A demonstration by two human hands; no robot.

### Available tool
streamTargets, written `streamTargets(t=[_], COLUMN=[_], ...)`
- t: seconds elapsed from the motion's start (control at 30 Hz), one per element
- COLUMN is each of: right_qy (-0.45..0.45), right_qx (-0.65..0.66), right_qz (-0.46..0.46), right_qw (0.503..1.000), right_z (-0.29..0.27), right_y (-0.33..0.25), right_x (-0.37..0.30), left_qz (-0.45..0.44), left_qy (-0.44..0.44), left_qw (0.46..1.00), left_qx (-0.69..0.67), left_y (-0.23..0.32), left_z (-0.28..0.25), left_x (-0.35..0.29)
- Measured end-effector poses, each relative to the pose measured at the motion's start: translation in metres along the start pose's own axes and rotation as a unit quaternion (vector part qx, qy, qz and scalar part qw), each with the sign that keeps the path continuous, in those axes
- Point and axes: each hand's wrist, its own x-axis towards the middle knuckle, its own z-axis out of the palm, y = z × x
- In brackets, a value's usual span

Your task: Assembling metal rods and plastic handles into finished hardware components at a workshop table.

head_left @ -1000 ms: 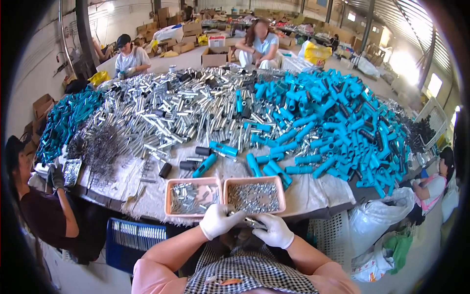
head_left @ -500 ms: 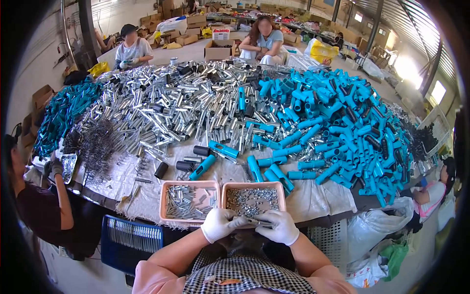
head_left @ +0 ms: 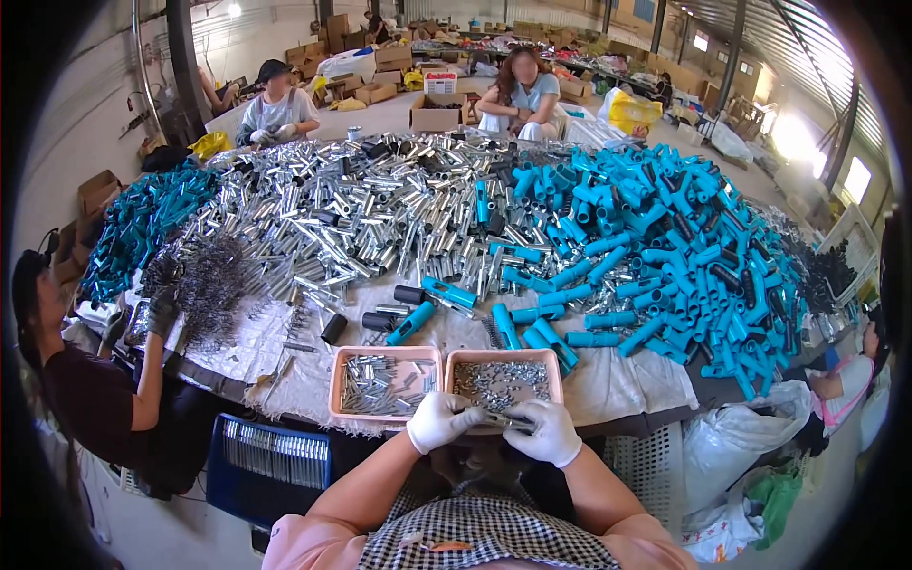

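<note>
White gloves cover both my hands at the table's near edge. My left hand (head_left: 443, 423) and my right hand (head_left: 544, 433) face each other with fingers closed on a slim metal tube (head_left: 496, 419), which spans the gap between them; its finer detail is too small to make out. Just beyond the left hand is a pink tray (head_left: 334, 385) holding short silver pins (head_left: 372, 380). A second pink tray (head_left: 558, 372), with many tiny metal pieces (head_left: 502, 382), stands right beside it, close behind the right hand.
Silver tubes (head_left: 380, 218) heap across the table, with blue plastic handles (head_left: 703, 266) at right and dark springs (head_left: 211, 285) at left. A blue crate (head_left: 269, 465) of metal rods stands below left. One co-worker's gloved hand (head_left: 163, 312) reaches near the springs; others sit around the table.
The whole view has shifted a little, so the scene sits slightly right and lower. My hands stay on the metal tube. The co-worker at left has moved a hand toward the springs.
</note>
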Motion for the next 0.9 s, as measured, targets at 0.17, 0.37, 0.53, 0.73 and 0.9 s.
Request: streamTargets(t=[0.17,0.37,0.53,0.73,0.9], right_qy=[0.106,0.263,0.278,0.263,0.271], right_qx=[0.073,0.048,0.021,0.025,0.027], right_qz=[0.147,0.26,0.267,0.266,0.273], right_qw=[0.981,0.928,0.923,0.927,0.923], right_z=[-0.014,-0.022,-0.012,-0.012,-0.012], right_y=[0.024,0.108,0.116,0.114,0.11], right_x=[0.008,0.002,-0.007,-0.005,-0.002], left_qz=[-0.008,-0.091,-0.115,-0.077,-0.1], left_qy=[0.023,0.018,0.03,0.034,0.053], left_qw=[0.985,0.932,0.936,0.948,0.938], left_qx=[-0.173,-0.35,-0.331,-0.306,-0.328], left_y=[-0.011,-0.007,-0.006,-0.004,-0.006], left_z=[-0.004,-0.008,-0.008,-0.015,-0.02], left_x=[-0.002,0.004,0.003,-0.002,0.004])
